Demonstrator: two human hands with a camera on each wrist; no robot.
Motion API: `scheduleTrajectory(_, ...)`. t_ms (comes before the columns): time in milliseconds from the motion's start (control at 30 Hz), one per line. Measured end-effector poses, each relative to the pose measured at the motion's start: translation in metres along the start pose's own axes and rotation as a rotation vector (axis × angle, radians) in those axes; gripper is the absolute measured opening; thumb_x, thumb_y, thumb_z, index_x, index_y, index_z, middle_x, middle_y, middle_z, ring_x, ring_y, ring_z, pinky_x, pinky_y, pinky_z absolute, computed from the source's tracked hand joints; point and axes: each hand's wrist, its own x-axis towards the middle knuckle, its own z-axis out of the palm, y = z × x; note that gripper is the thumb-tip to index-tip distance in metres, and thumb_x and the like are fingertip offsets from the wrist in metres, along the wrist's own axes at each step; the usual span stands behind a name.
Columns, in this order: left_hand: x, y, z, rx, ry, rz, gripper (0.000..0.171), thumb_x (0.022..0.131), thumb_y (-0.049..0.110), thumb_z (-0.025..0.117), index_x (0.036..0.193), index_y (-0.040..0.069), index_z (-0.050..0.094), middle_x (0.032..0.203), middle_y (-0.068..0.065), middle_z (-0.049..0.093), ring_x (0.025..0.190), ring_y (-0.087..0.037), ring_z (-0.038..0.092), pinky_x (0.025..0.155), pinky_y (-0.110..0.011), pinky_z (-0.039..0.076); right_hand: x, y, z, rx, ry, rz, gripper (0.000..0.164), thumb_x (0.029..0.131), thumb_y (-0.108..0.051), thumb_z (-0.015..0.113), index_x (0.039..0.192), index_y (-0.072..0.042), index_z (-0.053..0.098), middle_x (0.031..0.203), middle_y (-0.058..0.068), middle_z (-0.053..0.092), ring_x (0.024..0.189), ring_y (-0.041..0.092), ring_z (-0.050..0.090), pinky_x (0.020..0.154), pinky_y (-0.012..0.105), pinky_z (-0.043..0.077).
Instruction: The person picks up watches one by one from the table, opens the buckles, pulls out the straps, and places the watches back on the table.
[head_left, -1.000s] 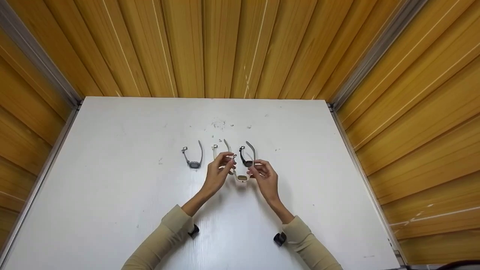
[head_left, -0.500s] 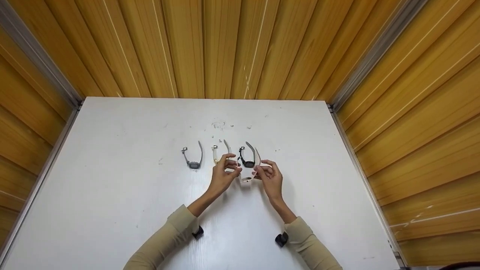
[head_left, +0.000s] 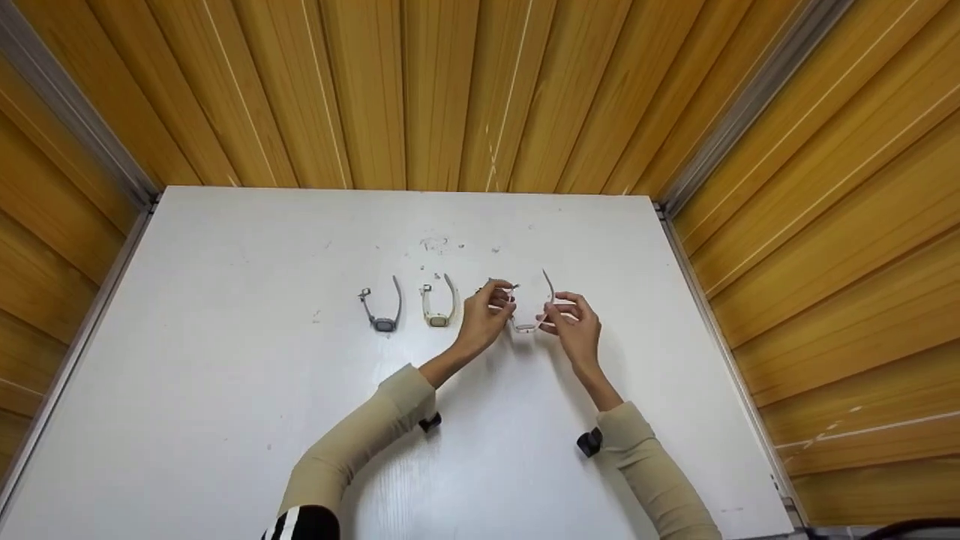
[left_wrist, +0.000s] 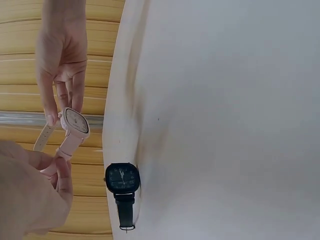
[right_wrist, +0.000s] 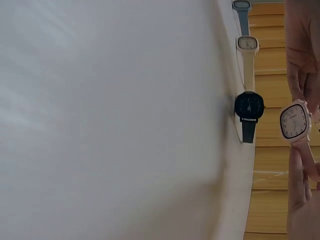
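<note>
A pink wristwatch (head_left: 526,328) with a squarish dial hangs above the table between both hands, its strap undone and its ends pointing away. My left hand (head_left: 484,319) pinches one strap half between thumb and fingers. The other strap half is held by my right hand (head_left: 576,331), its tip sticking up past the fingers. In the right wrist view the pale dial (right_wrist: 294,121) shows clearly. On the table near my left hand lies a black watch (left_wrist: 122,178), mostly hidden behind that hand in the head view.
A cream-yellow watch (head_left: 438,320) and a grey watch (head_left: 385,325) lie in a row to the left, straps spread toward the back. The white table (head_left: 225,375) meets wood-patterned walls (head_left: 435,90) at the back and sides.
Both hands have moved right and slightly away with the pink watch, from in front of the cream-yellow and black watches. The cream-yellow watch is now uncovered; the black one is mostly covered.
</note>
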Motion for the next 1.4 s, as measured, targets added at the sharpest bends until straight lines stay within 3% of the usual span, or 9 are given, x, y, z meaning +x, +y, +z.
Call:
scheduleTrajectory(200, 0.036, 0.007, 0.020, 0.092, -0.054, 0.022, 0.025, 0.091, -0.007, 0.065, 0.116, -0.006, 0.066, 0.097, -0.023, 0.074, 0.087, -0.032, 0.074, 0.075, -0.028, 0.064, 0.027, -0.009, -0.012, -0.059, 0.033, 0.060, 0.030, 0.094, -0.001, 0.070, 0.120, 0.010, 0.060, 0.084, 0.013, 0.074, 0.070, 0.015, 0.076, 0.066, 0.026, 0.065)
scheduleTrajectory(333, 0.054, 0.008, 0.032, 0.195, -0.100, -0.006, 0.026, 0.091, -0.004, 0.065, 0.117, -0.003, 0.068, 0.098, -0.019, 0.076, 0.090, -0.029, 0.074, 0.079, -0.031, 0.060, 0.041, -0.008, -0.020, -0.123, 0.061, 0.075, 0.028, 0.093, 0.001, 0.069, 0.118, 0.010, 0.061, 0.076, 0.007, 0.073, 0.061, 0.009, 0.073, 0.060, 0.023, 0.063)
scheduleTrajectory(533, 0.068, -0.001, 0.044, 0.359, -0.156, -0.037, 0.025, 0.091, -0.004, 0.065, 0.116, -0.003, 0.069, 0.097, -0.017, 0.077, 0.091, -0.027, 0.073, 0.079, -0.032, 0.059, 0.051, 0.002, -0.025, -0.274, 0.074, 0.080, 0.025, 0.092, 0.000, 0.069, 0.115, 0.010, 0.064, 0.080, 0.020, 0.075, 0.053, 0.006, 0.070, 0.054, 0.020, 0.060)
scheduleTrajectory(667, 0.071, -0.008, 0.045, 0.469, -0.217, -0.033, 0.026, 0.092, -0.006, 0.063, 0.117, -0.003, 0.069, 0.098, -0.018, 0.076, 0.093, -0.029, 0.072, 0.083, -0.037, 0.060, 0.052, 0.012, -0.022, -0.405, 0.066, 0.071, 0.022, 0.090, -0.004, 0.072, 0.111, 0.005, 0.069, 0.082, 0.020, 0.076, 0.056, 0.009, 0.070, 0.051, 0.015, 0.057)
scheduleTrajectory(867, 0.068, -0.015, 0.045, 0.573, -0.246, -0.118, 0.028, 0.094, -0.004, 0.061, 0.120, -0.002, 0.071, 0.104, -0.016, 0.077, 0.096, -0.027, 0.073, 0.087, -0.039, 0.060, 0.051, 0.025, -0.018, -0.614, 0.057, 0.066, 0.021, 0.088, -0.009, 0.073, 0.107, 0.001, 0.073, 0.087, 0.017, 0.078, 0.060, 0.006, 0.068, 0.059, 0.011, 0.051)
scheduleTrajectory(1033, 0.064, -0.016, 0.048, 0.656, -0.267, -0.134, 0.028, 0.096, -0.005, 0.056, 0.121, -0.004, 0.067, 0.113, -0.020, 0.074, 0.101, -0.030, 0.073, 0.087, -0.042, 0.061, 0.054, 0.031, -0.017, -0.616, 0.061, 0.036, 0.023, 0.088, -0.007, 0.071, 0.107, 0.004, 0.074, 0.090, 0.020, 0.077, 0.056, 0.004, 0.065, 0.051, 0.012, 0.051)
scheduleTrajectory(1200, 0.061, -0.018, 0.051, 0.740, -0.263, -0.089, 0.014, 0.093, -0.004, 0.057, 0.102, -0.004, 0.067, 0.104, -0.022, 0.073, 0.094, -0.034, 0.073, 0.081, -0.044, 0.061, 0.055, 0.034, -0.016, -0.663, 0.075, -0.003, 0.019, 0.088, -0.005, 0.070, 0.103, 0.005, 0.076, 0.090, 0.020, 0.077, 0.060, 0.000, 0.057, 0.053, 0.009, 0.043)
scheduleTrajectory(1400, 0.058, -0.020, 0.054, 0.745, -0.271, -0.096, 0.013, 0.093, -0.004, 0.058, 0.097, -0.002, 0.070, 0.101, -0.020, 0.073, 0.089, -0.031, 0.072, 0.079, -0.043, 0.060, 0.053, 0.036, -0.014, -0.602, 0.036, 0.037, 0.019, 0.091, -0.001, 0.068, 0.105, 0.010, 0.074, 0.092, 0.025, 0.075, 0.056, -0.002, 0.056, 0.051, 0.008, 0.045)
